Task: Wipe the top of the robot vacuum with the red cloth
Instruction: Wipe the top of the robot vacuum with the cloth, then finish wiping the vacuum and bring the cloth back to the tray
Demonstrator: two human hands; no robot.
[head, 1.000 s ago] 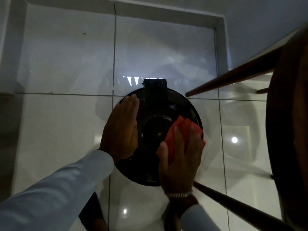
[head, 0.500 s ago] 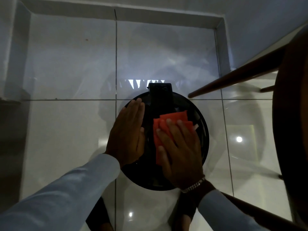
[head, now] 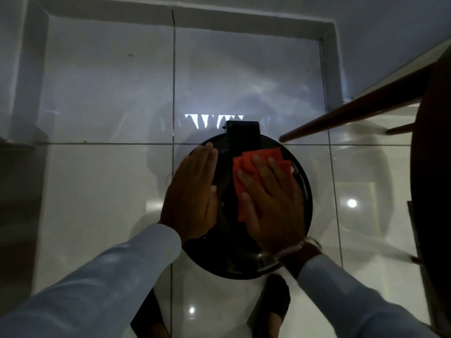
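Note:
A round black robot vacuum [head: 234, 259] sits on the glossy white tiled floor, with a black rectangular block [head: 242, 135] at its far edge. My left hand [head: 191, 193] lies flat on the vacuum's left side, fingers together and holding nothing. Pressed flat on the top's right half is my right hand [head: 271, 203], with the folded red cloth [head: 246, 172] under its fingers. The cloth sticks out past the fingertips toward the block. Most of the vacuum's top is hidden by both hands.
A dark wooden chair or stool stands at the right, one leg [head: 341, 118] slanting in close to the vacuum's far right edge, its seat [head: 432, 167] filling the right border. A grey skirting [head: 244, 23] bounds the floor at the back. My feet [head: 273, 311] are just below the vacuum.
My right hand slid the red cloth from the vacuum's right rim toward its middle and far side. The left hand stayed flat on the left side.

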